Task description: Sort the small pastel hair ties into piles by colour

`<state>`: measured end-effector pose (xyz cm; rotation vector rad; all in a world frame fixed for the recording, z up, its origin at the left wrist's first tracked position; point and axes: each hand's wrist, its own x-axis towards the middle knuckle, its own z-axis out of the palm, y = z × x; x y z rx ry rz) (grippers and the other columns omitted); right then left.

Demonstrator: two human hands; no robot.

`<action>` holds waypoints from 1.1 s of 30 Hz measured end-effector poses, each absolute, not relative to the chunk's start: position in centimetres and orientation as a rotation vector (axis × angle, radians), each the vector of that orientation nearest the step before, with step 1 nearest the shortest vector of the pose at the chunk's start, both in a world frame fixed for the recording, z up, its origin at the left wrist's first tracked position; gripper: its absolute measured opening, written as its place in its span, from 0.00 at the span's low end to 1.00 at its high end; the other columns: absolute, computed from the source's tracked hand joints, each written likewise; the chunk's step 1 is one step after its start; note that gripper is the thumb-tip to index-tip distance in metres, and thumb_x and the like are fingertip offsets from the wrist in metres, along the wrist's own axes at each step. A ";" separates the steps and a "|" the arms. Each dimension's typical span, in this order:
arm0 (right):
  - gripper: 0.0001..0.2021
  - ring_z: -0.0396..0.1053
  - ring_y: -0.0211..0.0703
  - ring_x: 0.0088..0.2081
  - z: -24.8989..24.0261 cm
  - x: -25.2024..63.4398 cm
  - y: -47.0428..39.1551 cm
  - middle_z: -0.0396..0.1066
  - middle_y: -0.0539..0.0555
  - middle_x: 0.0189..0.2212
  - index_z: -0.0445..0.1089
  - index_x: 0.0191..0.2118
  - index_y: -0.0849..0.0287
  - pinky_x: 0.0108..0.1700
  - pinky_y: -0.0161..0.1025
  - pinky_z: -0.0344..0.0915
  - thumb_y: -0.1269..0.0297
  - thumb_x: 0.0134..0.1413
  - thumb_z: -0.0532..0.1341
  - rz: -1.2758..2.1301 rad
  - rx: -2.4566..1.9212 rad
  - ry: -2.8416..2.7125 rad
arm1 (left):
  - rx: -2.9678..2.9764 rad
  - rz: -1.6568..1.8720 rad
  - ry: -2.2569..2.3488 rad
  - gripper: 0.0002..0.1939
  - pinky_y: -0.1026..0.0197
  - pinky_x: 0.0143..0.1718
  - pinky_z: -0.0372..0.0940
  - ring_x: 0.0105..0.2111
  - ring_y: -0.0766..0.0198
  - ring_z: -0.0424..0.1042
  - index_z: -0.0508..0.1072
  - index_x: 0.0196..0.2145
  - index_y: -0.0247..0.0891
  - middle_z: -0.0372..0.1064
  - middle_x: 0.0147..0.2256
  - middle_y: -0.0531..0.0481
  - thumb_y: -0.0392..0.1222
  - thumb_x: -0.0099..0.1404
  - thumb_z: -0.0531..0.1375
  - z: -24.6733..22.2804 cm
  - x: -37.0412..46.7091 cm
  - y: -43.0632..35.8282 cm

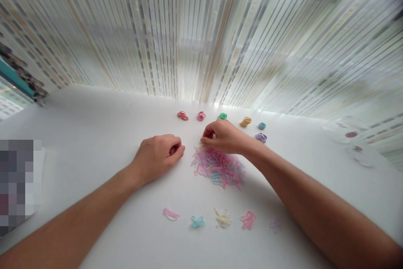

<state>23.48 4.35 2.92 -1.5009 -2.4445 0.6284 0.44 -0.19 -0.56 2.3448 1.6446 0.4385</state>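
My right hand [222,137] reaches over the far edge of a loose pile of thin pastel elastic bands [220,168], mostly pink with some blue and lilac. Its thumb and fingertips are pinched together at the pile's far left; what lies between them is too small to make out. Left of the pile, my left hand [160,153] rests on the white table with its fingers curled closed, so its inside is hidden. Nearer to me lies a row of small sorted clumps: pink strands [171,214], light blue [197,222], cream [223,218], deeper pink [248,219] and pale lilac [275,225].
Along the back are small coiled bundles: red [182,115], pink [201,116], green [222,116], yellow [245,121], blue [262,126] and purple [261,137]. A striped string curtain [189,42] hangs behind the table. Clear plastic pieces [355,149] lie at right.
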 end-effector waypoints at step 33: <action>0.04 0.74 0.38 0.25 4.8 24.8 4.1 0.78 0.55 0.23 0.77 0.26 0.64 0.26 0.34 0.70 0.75 0.46 0.71 1.174 -1.264 -1.785 | 2.386 0.450 1.651 0.18 0.56 0.32 0.49 0.28 0.62 0.63 0.66 0.26 0.40 0.71 0.28 0.51 0.52 0.69 0.53 -0.4 0.6 -0.1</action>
